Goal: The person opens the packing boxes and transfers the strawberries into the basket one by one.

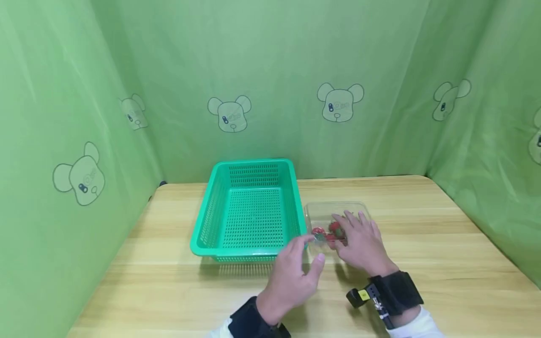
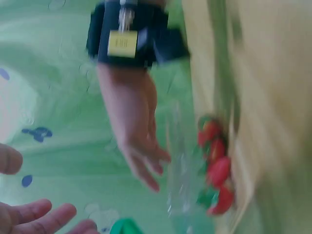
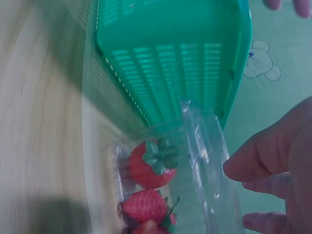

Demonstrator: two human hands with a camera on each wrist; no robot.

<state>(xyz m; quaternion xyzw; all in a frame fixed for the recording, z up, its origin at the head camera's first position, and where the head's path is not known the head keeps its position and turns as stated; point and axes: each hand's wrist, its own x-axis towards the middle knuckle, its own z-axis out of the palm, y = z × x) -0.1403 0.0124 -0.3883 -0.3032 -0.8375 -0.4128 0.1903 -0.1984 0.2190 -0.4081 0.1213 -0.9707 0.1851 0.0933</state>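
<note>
A clear plastic box (image 1: 318, 211) with several red strawberries (image 3: 146, 205) in it stands right of the green basket. My right hand (image 1: 362, 242) hovers over the box with fingers spread. In the right wrist view its thumb (image 3: 265, 153) lies close to the box's rim, with nothing between thumb and fingers. My left hand (image 1: 291, 277) is held in front of the basket's near right corner. Its thumb and fingers stand apart, holding nothing. In the left wrist view the strawberries (image 2: 218, 173) show through the box's side, with leafy green tops.
The green plastic basket (image 1: 246, 252), with slotted walls, sits left of the box, its inside bare. Both stand on a light wooden table (image 1: 431, 234). A green curtain (image 1: 270, 51) printed with bear heads encloses the back and sides.
</note>
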